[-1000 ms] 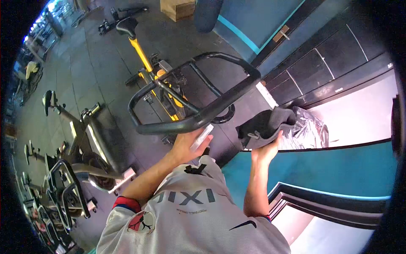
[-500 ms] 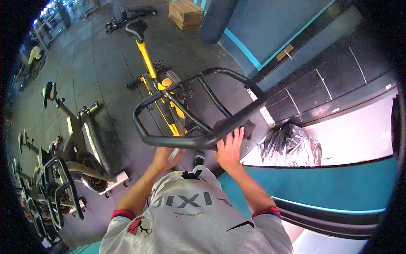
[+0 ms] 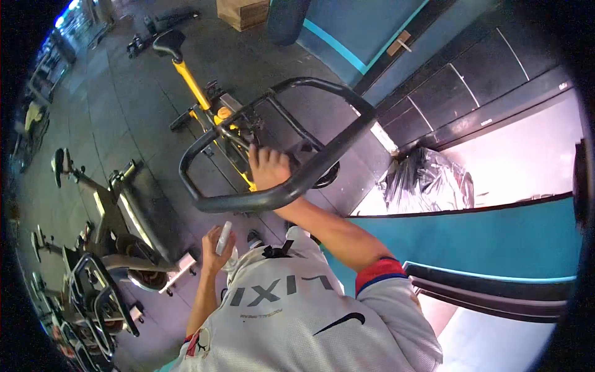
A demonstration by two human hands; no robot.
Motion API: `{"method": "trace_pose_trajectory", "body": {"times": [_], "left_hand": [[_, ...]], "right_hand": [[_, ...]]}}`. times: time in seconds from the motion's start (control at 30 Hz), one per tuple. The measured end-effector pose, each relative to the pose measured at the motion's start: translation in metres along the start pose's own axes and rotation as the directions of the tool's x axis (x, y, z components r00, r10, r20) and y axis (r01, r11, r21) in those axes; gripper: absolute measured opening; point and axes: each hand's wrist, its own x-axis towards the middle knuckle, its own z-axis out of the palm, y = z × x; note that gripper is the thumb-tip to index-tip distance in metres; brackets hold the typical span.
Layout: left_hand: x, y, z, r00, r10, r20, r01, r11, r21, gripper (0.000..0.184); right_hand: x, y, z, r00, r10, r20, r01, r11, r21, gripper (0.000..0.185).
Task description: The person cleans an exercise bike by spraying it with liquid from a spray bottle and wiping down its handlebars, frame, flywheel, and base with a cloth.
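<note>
White slab [image 3: 224, 238] clasped in left grip [image 3: 214, 248]; right grip [image 3: 270, 170], hold unclear, framed by black handlebar [image 3: 334, 150].

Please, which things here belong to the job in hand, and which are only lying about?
Likely part of the job:
yellow exercise bike
black handlebar, near right hand
white object in left hand

Probably just about:
plastic bag
wooden box
other bikes at left

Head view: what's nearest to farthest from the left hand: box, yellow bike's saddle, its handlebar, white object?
1. White object, in the left hand.
2. Handlebar, just ahead.
3. Saddle, beyond the handlebar.
4. Box, beyond the saddle.
</note>
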Motion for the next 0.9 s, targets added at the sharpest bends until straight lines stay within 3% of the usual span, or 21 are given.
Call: {"method": "trace_pose_trajectory", "body": {"times": [0.07,0.1,0.13,0.17,0.2,0.27,0.3,0.33,0.37,0.4,0.43,0.5,0.57,0.6,0.67,0.73,0.8,0.83,0.9], "left_hand": [[0.009,0.018,-0.012,0.992,0.126,0.012,-0.127,0.985,0.120,0.011],[0.002,-0.001,-0.017,0.997,0.066,0.035,-0.069,0.995,0.075,0.011],[-0.002,-0.011,-0.018,0.998,0.006,0.055,-0.007,0.999,0.031,0.011],[0.003,0.003,-0.026,0.992,-0.046,0.115,0.027,0.986,0.163,0.011],[0.004,0.001,-0.026,0.992,-0.026,0.125,0.005,0.986,0.169,0.011],[0.000,-0.004,-0.029,0.988,0.003,0.154,-0.032,0.982,0.186,0.011],[0.002,0.001,-0.027,0.987,-0.008,0.161,-0.021,0.983,0.181,0.010],[0.005,0.005,-0.024,0.981,-0.011,0.191,-0.020,0.987,0.159,0.010],[0.008,0.011,-0.021,0.975,-0.013,0.222,-0.018,0.990,0.139,0.009],[0.016,0.022,-0.018,0.968,-0.016,0.251,-0.015,0.993,0.118,0.009],[0.024,0.036,-0.012,0.961,-0.040,0.273,-0.003,0.988,0.154,0.009],[0.048,0.078,0.017,0.996,-0.005,0.087,0.007,1.000,-0.016,0.010],[0.068,0.074,0.030,0.997,0.067,0.029,-0.065,0.997,-0.048,0.012],[0.079,0.060,0.034,0.989,0.125,0.078,-0.125,0.992,-0.001,0.014],[0.096,0.052,0.041,0.990,-0.016,0.141,0.009,0.999,0.052,0.016],[0.131,0.102,0.049,0.907,-0.391,0.155,0.386,0.921,0.062,0.018],[0.142,0.100,0.069,0.978,-0.208,0.013,0.209,0.976,-0.059,0.020],[0.147,0.099,0.076,0.991,-0.117,-0.059,0.111,0.988,-0.105,0.020],[0.168,0.122,0.072,0.993,-0.113,0.043,0.111,0.993,0.037,0.019]], "right_hand": [[-0.030,0.022,-0.036,0.998,0.024,0.059,-0.030,0.994,0.103,0.049],[-0.046,0.032,-0.044,0.999,0.025,0.043,-0.031,0.992,0.124,0.053],[-0.062,0.043,-0.050,0.989,0.141,0.053,-0.150,0.963,0.225,0.060],[-0.077,0.054,-0.054,0.965,0.252,0.074,-0.262,0.910,0.322,0.068],[-0.090,0.064,-0.047,0.936,0.344,0.079,-0.347,0.854,0.387,0.077],[-0.101,0.067,-0.018,0.773,0.631,-0.067,-0.286,0.441,0.851,0.073],[-0.103,0.070,-0.006,0.715,0.676,0.179,-0.274,0.035,0.961,0.071],[-0.104,0.074,0.005,0.666,0.613,0.425,-0.224,-0.379,0.898,0.070],[-0.100,0.081,0.019,0.565,0.602,0.564,-0.178,-0.580,0.795,0.061],[-0.086,0.097,0.000,0.498,0.458,0.737,-0.216,-0.757,0.617,0.053],[-0.074,0.115,-0.001,0.515,0.346,0.784,-0.197,-0.842,0.502,0.050],[-0.060,0.139,0.015,0.537,0.172,0.826,-0.221,-0.916,0.334,0.048],[-0.049,0.151,0.051,0.543,0.058,0.837,-0.299,-0.919,0.257,0.049],[-0.041,0.150,0.061,0.576,0.055,0.816,-0.303,-0.912,0.275,0.048],[-0.029,0.145,0.073,0.674,0.029,0.738,-0.265,-0.923,0.278,0.047],[-0.020,0.141,0.074,0.775,-0.008,0.632,-0.225,-0.938,0.264,0.046],[-0.016,0.141,0.072,0.839,-0.040,0.543,-0.225,-0.934,0.278,0.046],[-0.020,0.143,0.083,0.787,-0.116,0.606,-0.287,-0.939,0.192,0.046],[-0.014,0.147,0.076,0.706,-0.229,0.670,-0.360,-0.931,0.061,0.046]]}}
